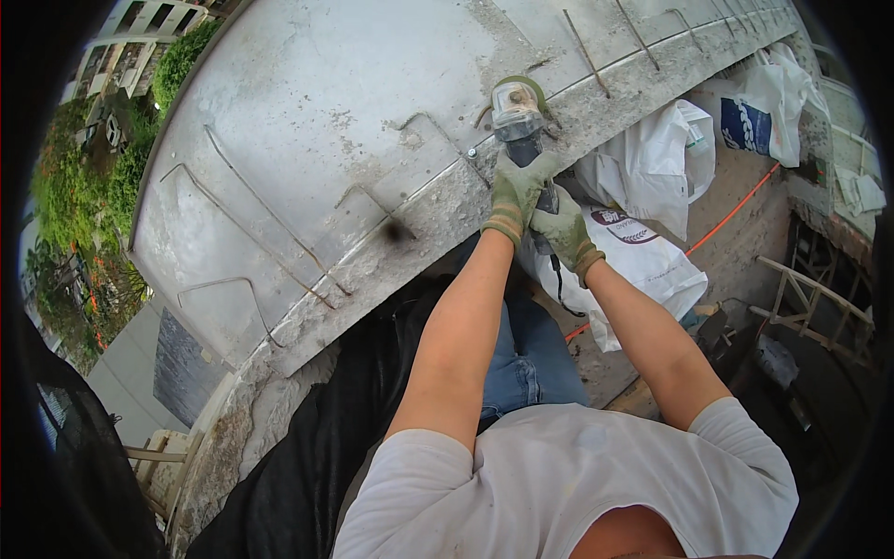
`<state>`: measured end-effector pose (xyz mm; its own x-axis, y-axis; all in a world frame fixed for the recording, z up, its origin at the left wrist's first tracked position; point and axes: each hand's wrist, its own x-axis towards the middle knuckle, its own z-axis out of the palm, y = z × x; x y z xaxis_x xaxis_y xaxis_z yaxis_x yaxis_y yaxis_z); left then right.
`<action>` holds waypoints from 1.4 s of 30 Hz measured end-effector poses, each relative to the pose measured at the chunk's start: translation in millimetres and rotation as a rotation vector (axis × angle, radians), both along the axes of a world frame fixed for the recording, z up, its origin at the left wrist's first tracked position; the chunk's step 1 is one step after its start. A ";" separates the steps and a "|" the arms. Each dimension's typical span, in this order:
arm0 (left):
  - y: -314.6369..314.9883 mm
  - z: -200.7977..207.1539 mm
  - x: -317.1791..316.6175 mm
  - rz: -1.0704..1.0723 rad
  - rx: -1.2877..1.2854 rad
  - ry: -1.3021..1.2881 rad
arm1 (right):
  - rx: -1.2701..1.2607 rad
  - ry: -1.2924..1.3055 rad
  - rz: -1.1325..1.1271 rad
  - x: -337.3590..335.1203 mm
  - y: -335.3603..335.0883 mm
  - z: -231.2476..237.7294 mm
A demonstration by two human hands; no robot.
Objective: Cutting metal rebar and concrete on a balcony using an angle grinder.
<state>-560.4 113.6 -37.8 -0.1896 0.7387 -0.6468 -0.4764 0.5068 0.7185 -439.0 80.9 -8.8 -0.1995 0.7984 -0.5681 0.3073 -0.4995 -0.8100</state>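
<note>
Both my hands wear greenish, dusty work gloves and are closed around an angle grinder [519, 130]. My left hand [518, 186] grips its dark body just behind the guarded head. Lower and to the right, my right hand [563, 235] holds the rear part, where a black cord hangs down. The grinder's head with its round disc lies over the edge of a grey concrete ledge [419, 233], close to short bent steel bars. Whether the disc touches a bar cannot be made out. To the left, a thin bent rebar [438, 130] sticks out over the pale sheet.
A wide, pale smooth sheet [307, 102] spreads beyond the ledge, with several rebars [251, 228] projecting over it. White sacks [652, 158] lie at right beside an orange cable [736, 207]. Black netting [307, 456] drapes at lower left. Trees [84, 177] show far below.
</note>
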 end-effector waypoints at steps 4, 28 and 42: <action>-1.1 -8.0 0.8 0.059 0.091 -0.013 | 0.053 -0.044 0.043 -0.5 -0.6 -0.9; -2.7 -5.9 -12.3 0.008 0.058 -0.169 | 0.221 -0.172 0.063 -15.2 -0.3 2.5; -1.9 -1.9 -23.0 -0.010 0.047 -0.208 | 0.177 -0.178 0.035 -26.3 -0.2 4.4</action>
